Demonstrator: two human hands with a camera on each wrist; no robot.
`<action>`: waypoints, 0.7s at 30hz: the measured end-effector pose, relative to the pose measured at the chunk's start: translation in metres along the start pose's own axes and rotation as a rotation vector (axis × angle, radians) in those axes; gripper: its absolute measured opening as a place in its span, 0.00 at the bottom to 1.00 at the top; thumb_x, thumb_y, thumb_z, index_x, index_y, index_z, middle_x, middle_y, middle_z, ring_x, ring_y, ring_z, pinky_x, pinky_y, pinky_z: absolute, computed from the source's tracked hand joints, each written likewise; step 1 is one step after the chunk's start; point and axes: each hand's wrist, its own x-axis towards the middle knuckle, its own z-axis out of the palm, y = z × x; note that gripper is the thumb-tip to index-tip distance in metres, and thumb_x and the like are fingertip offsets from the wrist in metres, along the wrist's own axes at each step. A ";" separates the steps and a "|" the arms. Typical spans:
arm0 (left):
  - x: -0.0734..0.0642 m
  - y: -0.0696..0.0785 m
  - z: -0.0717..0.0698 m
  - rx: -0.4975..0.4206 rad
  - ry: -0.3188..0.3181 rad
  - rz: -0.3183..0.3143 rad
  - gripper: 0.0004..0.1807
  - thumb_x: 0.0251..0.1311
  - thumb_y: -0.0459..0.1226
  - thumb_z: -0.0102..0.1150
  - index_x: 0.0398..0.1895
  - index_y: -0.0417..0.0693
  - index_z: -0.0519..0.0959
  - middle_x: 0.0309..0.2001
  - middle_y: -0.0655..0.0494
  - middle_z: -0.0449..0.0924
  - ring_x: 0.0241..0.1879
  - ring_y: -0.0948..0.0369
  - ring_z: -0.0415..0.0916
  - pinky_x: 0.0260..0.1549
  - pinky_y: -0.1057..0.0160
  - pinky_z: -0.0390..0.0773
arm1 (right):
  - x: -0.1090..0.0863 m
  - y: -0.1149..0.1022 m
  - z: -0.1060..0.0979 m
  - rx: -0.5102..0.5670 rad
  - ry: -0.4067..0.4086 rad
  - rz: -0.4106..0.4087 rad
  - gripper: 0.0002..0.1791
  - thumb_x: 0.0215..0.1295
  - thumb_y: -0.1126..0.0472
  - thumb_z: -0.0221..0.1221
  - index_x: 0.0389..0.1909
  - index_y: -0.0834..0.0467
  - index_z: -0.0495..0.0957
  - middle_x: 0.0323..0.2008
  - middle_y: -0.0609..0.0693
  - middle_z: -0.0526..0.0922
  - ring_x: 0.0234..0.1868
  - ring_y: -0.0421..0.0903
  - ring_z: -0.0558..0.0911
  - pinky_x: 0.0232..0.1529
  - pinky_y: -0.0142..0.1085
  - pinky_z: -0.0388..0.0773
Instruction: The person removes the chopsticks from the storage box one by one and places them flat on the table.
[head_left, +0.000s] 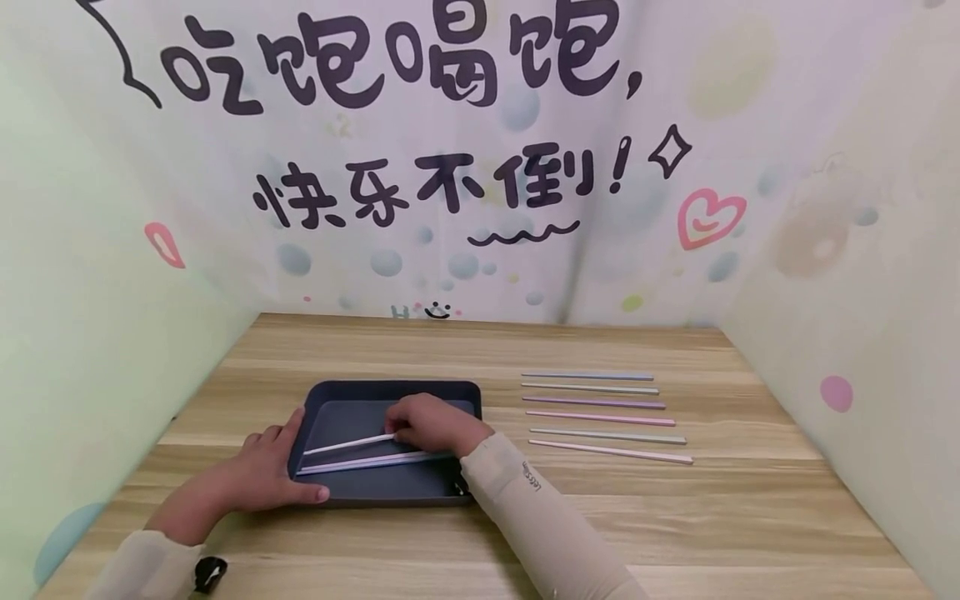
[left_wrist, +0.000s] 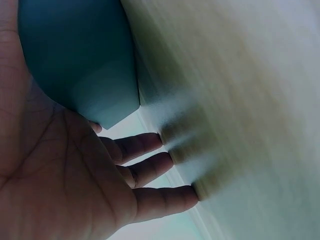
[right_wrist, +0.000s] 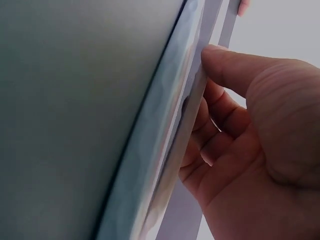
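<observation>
In the head view a dark rectangular tray (head_left: 390, 502) lies on the wooden table. My left hand (head_left: 258, 475) rests against its left side, thumb along the front edge; the left wrist view shows straight fingers (left_wrist: 165, 205) touching the tabletop beside the tray wall (left_wrist: 82, 60). Over the tray, my right hand (head_left: 435, 423) pinches a pale chopstick (head_left: 348, 444) near its right end, slanting down to the tray's left side. The right wrist view shows that chopstick (right_wrist: 182, 135) between thumb and fingers. More chopsticks (head_left: 360, 464) lie together in the tray, their right ends hidden by my right hand and sleeve.
Right of the tray, several chopsticks lie spaced in a row, among them a blue one (head_left: 588, 376), a purple one (head_left: 592, 402) and a pink one (head_left: 600, 417). A printed cloth backdrop (head_left: 487, 275) stands behind the table (head_left: 360, 342), with pale walls at both sides.
</observation>
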 end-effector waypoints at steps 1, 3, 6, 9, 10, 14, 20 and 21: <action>0.000 0.000 0.000 0.002 -0.002 0.001 0.72 0.45 0.65 0.71 0.73 0.23 0.42 0.59 0.18 0.60 0.56 0.25 0.60 0.51 0.34 0.67 | 0.000 0.000 0.000 -0.004 0.001 -0.001 0.06 0.71 0.64 0.59 0.33 0.52 0.80 0.31 0.40 0.77 0.31 0.36 0.73 0.36 0.25 0.70; 0.001 0.000 -0.001 0.005 -0.009 -0.003 0.72 0.45 0.66 0.70 0.73 0.24 0.41 0.60 0.18 0.60 0.56 0.25 0.60 0.51 0.34 0.68 | 0.000 0.001 -0.001 -0.014 0.008 -0.005 0.06 0.71 0.64 0.59 0.34 0.52 0.80 0.31 0.40 0.77 0.31 0.36 0.74 0.36 0.26 0.70; 0.001 0.000 -0.001 0.006 -0.013 -0.005 0.72 0.45 0.66 0.70 0.73 0.24 0.41 0.60 0.18 0.60 0.56 0.25 0.60 0.51 0.34 0.68 | 0.000 0.001 -0.004 -0.024 0.021 -0.010 0.06 0.71 0.64 0.59 0.34 0.51 0.80 0.31 0.40 0.77 0.31 0.36 0.74 0.36 0.26 0.70; 0.001 0.001 -0.002 0.005 -0.012 -0.002 0.72 0.45 0.66 0.70 0.73 0.24 0.41 0.60 0.18 0.60 0.56 0.25 0.59 0.50 0.34 0.68 | 0.000 0.000 -0.008 -0.030 0.027 -0.015 0.06 0.71 0.63 0.59 0.34 0.51 0.80 0.31 0.40 0.77 0.31 0.36 0.74 0.37 0.26 0.70; 0.000 0.001 -0.002 0.006 -0.013 -0.005 0.72 0.45 0.66 0.70 0.73 0.24 0.41 0.60 0.18 0.60 0.57 0.25 0.59 0.51 0.34 0.68 | -0.001 0.000 -0.009 -0.034 0.027 -0.019 0.06 0.71 0.63 0.59 0.34 0.51 0.80 0.31 0.39 0.77 0.31 0.35 0.74 0.37 0.26 0.70; 0.001 0.001 -0.002 0.009 -0.016 -0.006 0.72 0.45 0.66 0.70 0.73 0.24 0.41 0.60 0.18 0.60 0.57 0.25 0.60 0.50 0.34 0.68 | -0.004 -0.003 -0.016 -0.027 0.032 -0.025 0.05 0.71 0.63 0.59 0.35 0.52 0.80 0.32 0.39 0.77 0.31 0.35 0.73 0.36 0.27 0.70; 0.002 0.001 -0.002 0.016 -0.022 -0.016 0.72 0.45 0.66 0.69 0.73 0.24 0.41 0.60 0.18 0.59 0.57 0.25 0.59 0.51 0.34 0.68 | -0.014 -0.009 -0.031 -0.026 0.067 -0.016 0.04 0.71 0.65 0.59 0.37 0.54 0.82 0.33 0.40 0.77 0.32 0.37 0.74 0.34 0.28 0.71; 0.002 0.001 -0.002 0.017 -0.020 -0.016 0.72 0.45 0.66 0.69 0.73 0.24 0.41 0.60 0.18 0.60 0.57 0.25 0.59 0.51 0.34 0.68 | -0.016 -0.011 -0.035 -0.030 0.073 -0.012 0.05 0.71 0.65 0.59 0.37 0.54 0.82 0.34 0.40 0.78 0.32 0.37 0.74 0.34 0.28 0.71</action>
